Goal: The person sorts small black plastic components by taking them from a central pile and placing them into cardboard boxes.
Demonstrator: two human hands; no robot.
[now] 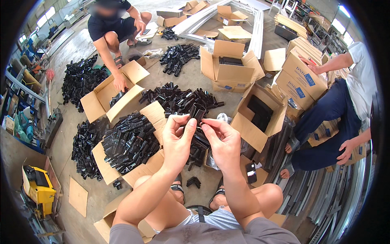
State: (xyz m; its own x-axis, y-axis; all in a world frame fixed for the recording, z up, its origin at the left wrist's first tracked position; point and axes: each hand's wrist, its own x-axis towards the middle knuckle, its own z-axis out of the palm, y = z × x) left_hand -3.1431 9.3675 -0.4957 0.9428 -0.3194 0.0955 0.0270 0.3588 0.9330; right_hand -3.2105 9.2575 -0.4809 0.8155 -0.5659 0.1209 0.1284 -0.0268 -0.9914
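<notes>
Fitting up in mid-air, black and tubular, its round open end tipped upward, held out between both hands! Left hand has it in a close pinch, thumb and fingers on its left side. Right hand comes in opposite, that grip drawn tight too, tips on the lower right edge; just how they press is too small to make out. Right behind, a pile of black pieces sprawls across the floor. Down between the sandals, an angled piece. To the left, a box brims with pieces, flaps spread; to the right, a phone rests near an open carton with black parts inside. Further out, a squatting co-worker reaches into another carton, while a second person, far right, has a hand on stacked cartons. Yellow machine over on the left, white frame at the back!
</notes>
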